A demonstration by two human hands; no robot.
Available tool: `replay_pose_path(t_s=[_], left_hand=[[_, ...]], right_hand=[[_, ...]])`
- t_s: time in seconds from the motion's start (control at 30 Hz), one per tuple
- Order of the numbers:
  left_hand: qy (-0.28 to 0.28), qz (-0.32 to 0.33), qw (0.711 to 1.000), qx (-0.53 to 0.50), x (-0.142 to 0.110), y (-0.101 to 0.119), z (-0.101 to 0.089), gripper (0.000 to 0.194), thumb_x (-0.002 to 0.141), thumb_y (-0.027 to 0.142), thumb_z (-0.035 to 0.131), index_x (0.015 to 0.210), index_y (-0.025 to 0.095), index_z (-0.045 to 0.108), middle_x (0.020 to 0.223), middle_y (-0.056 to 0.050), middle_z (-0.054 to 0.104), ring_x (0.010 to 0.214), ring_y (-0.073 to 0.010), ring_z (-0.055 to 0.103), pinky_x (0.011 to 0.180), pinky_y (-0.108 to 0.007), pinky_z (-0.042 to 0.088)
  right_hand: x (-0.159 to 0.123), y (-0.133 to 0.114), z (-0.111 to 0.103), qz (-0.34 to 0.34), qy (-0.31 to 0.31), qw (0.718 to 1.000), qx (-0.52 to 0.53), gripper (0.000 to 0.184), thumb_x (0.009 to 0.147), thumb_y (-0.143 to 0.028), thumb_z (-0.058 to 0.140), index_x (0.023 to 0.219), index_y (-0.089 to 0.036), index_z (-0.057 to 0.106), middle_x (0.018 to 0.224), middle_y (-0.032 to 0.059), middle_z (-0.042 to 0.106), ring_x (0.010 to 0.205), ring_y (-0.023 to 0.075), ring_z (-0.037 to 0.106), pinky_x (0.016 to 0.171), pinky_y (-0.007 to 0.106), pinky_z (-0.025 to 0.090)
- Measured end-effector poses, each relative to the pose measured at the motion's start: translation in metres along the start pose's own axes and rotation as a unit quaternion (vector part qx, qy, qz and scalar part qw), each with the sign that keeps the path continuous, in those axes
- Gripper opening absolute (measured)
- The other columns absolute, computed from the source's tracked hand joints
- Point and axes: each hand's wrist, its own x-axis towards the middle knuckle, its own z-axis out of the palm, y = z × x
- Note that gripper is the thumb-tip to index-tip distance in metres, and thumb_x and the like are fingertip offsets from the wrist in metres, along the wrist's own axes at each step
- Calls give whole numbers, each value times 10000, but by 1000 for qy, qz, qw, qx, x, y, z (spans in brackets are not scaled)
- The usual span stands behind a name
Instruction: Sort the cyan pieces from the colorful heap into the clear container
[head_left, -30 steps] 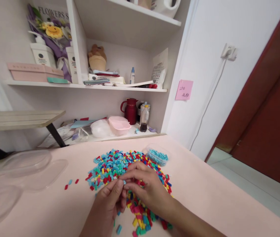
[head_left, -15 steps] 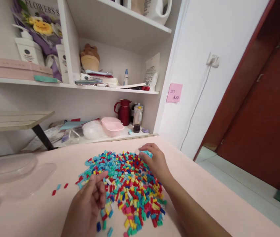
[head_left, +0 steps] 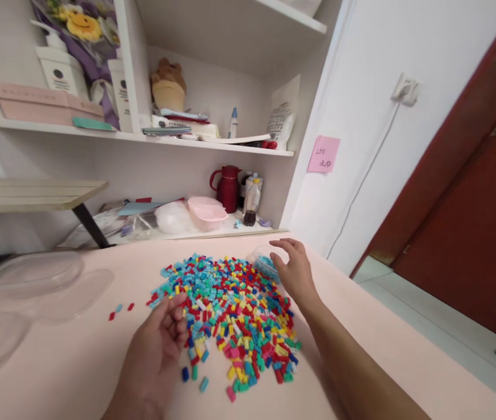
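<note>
We see our right hand [head_left: 295,273], its grip loose and open, over the small clear plastic cup of blue beads [head_left: 265,265] beside the heap of coloured plastic beads [head_left: 230,315] on the pale pink bench [head_left: 77,356]. Our left hand [head_left: 160,344] rests curled at the heap's near edge; whether its grip holds a bead we cannot tell.

The pink table [head_left: 388,338] lies bare to the right of the bead pile [head_left: 230,309], giving open passage there. The pile fills the middle, with the small clear cup [head_left: 265,265] at its far right edge. Left, clear plastic lids [head_left: 42,291] block the way, three stray beads [head_left: 120,309] between them and the pile.
</note>
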Motion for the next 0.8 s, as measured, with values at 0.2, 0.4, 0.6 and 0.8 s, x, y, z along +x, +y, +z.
replay_pose_path(t_s=[0.2,0.4,0.6,0.8], left_hand=[[19,29,999,-1,-2,3,1,161,891,176,521,827,108,654,592,47,486,448,-36,454,413,-141,392],[22,15,1000,-5,0,2,0,134,875,174,536,831,111,646,580,50,487,444,-45,452,407,-158,381],[19,15,1000,-2,-2,-2,0,112,841,168,559,832,107,653,584,44,504,455,-50,458,420,-167,384],[22,17,1000,8,-4,-5,-2,110,818,190,583,812,106,655,587,43,509,465,-49,457,431,-165,384]], right_hand=[[-33,-46,10,-114,-213,959,147,139,875,-200,579,901,-216,715,872,31,684,837,177,622,785,305,467],[-69,-81,7,-281,-419,844,182,102,851,-172,657,893,-208,743,806,23,652,793,130,594,743,228,445],[-75,-84,7,-324,-480,792,193,95,865,-232,665,915,-214,744,859,20,648,806,105,598,744,200,432],[-82,-79,18,-335,-492,792,135,129,803,-273,736,921,-220,729,883,21,668,853,137,607,765,233,430]])
